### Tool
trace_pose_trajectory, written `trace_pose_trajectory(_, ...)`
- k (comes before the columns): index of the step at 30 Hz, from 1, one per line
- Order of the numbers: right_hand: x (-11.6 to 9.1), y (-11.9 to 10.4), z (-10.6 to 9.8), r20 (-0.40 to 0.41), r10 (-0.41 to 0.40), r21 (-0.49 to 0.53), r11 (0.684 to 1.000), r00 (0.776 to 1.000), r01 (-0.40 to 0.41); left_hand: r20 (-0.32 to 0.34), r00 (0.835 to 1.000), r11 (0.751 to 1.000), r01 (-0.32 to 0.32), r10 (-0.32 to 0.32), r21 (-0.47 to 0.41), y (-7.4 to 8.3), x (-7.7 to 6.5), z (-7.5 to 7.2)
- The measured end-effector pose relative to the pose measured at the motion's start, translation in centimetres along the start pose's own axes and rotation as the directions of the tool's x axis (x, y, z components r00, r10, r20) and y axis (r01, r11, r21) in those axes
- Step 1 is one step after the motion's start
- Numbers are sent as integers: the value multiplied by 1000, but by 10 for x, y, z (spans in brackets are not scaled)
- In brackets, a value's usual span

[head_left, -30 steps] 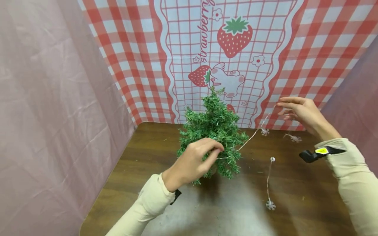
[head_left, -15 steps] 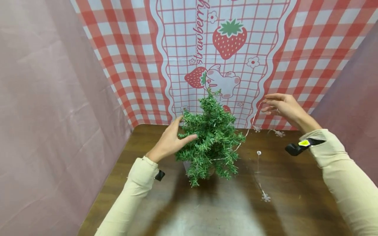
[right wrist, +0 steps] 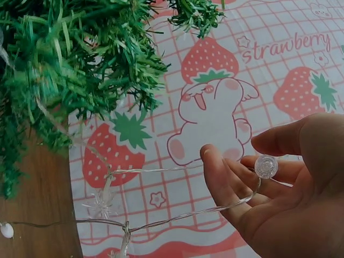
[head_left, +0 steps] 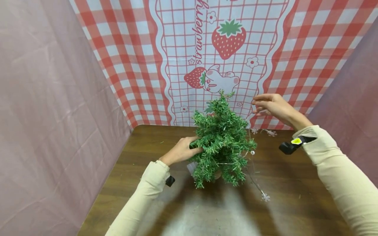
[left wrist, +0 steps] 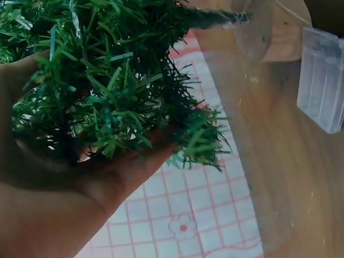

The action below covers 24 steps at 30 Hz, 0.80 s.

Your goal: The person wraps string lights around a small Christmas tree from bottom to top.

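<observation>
A small artificial Christmas tree (head_left: 220, 137) tilts a little over the table. My left hand (head_left: 181, 150) grips its left-side branches, fingertips hidden in the needles; the left wrist view has thumb and fingers around the greenery. A thin wire of string lights (head_left: 226, 163) crosses the tree's lower front and leads off its right side. Up and to the right of the tree, my right hand (head_left: 274, 106) holds the string with loosely curled fingers. In the right wrist view, wire passes behind those fingers and a clear bulb (right wrist: 266, 166) lies at the palm. Snowflake ornaments (head_left: 265, 197) dangle from the wire.
Behind the tree hangs a red-and-white strawberry cloth (head_left: 141, 82), with pink curtains (head_left: 53, 114) at the sides. A translucent plastic box (left wrist: 322, 80) stands beside the tree's wooden base (left wrist: 287, 35) on the brown table (head_left: 118, 196).
My left hand has let go of the wire at the tree's front, moved to its left side and taken hold of branches. The tree has shifted right; my right hand has moved left with the string.
</observation>
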State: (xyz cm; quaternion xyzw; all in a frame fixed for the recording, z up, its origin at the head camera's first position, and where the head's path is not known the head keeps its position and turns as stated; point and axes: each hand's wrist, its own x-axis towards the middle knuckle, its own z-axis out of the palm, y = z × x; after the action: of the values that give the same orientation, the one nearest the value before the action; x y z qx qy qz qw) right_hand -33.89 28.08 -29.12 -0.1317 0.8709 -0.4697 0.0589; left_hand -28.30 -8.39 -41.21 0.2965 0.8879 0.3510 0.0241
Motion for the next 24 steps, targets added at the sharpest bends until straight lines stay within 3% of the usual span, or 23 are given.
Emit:
trace_pose_trajectory(10, -4, -7, 4, -2, -32, 0, 999, 999, 32, 6, 1000, 993, 18, -17, -115, 28, -12, 10)
trace_pose_trajectory(13, -7, -8, 4, -15, -46, -30, 999, 999, 45, -6, 1000, 987, 26, -27, -156, 30, -21, 0)
trace_pose_trajectory(17, -13, -11, 1, -68, -61, -173, 984, 996, 48, 24, 999, 976, 46, -42, -213, 28, -36, -22)
trace_pose_trajectory(20, -17, -13, -3, -96, -99, -350, 935, 990, 59, 17, 999, 973, 39, -36, -229, 28, -41, -35)
trace_pose_trajectory(24, -22, -11, -10, -68, -129, -600, 798, 989, 63, -40, 997, 968, 49, -60, -246, 28, -41, -44)
